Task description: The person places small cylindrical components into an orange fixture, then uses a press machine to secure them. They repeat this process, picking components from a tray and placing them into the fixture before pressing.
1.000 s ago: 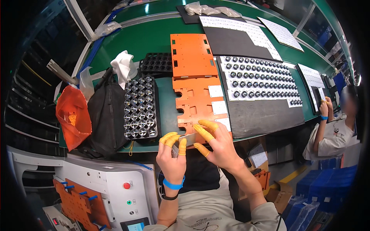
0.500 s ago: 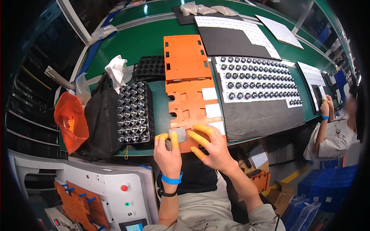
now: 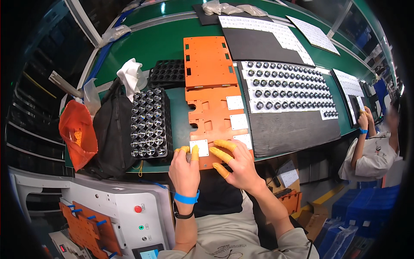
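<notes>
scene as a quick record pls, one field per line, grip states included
left grip: holds partly hidden grey piece; fingertip at white plate
right grip: open, fingers spread over orange board
white plates: four on the board
nearer black tray: left of the board, holding shiny round cups
dark mat: right of the board, bearing black knobs in rows

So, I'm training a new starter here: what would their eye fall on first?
Probably the bright orange board, near the picture's middle on the green table. Next, the rows of round black parts on white sheets just to its right. Then the yellow-covered fingers of the left hand and right hand, at the board's near end.
</notes>
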### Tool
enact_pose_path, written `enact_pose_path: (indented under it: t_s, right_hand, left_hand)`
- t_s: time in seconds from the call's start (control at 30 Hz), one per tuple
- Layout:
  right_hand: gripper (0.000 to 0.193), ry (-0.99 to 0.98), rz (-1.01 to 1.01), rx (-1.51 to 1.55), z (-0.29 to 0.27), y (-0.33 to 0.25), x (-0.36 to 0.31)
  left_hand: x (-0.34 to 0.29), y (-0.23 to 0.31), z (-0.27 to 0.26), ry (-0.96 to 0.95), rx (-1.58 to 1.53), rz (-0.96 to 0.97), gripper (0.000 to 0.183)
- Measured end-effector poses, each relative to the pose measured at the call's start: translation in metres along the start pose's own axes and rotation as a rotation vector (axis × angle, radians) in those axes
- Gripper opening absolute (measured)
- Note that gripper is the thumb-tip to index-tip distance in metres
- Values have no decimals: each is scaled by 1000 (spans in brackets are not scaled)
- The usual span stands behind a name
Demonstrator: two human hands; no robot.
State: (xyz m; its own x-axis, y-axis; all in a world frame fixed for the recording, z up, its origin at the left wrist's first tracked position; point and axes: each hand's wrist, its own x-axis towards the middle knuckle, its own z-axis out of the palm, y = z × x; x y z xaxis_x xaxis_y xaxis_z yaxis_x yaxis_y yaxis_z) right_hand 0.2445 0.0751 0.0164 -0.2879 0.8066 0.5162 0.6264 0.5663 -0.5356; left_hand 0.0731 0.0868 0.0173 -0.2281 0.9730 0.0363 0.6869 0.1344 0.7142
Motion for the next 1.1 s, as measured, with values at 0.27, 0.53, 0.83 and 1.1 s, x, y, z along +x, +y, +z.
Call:
enact_pose_path:
  t_s: [0.27,0.53,0.83,1.1]
  right_hand:
    - [43,-16,-3,-9,2,-2,1]
    - [47,-154,-53,-19,11,-13,5]
    - [31,-228,-34,-185,12,-28,13]
    - [24,-161,13,-119,11,-26,36]
  left_hand:
    - [0,1,-2,-2,32,-8,32]
    - [-2,-4,0,7,46,37,27]
    - [2,-9,-4,-44,18,52,25]
    - [-39,-24,-22,2,-280,72,28]
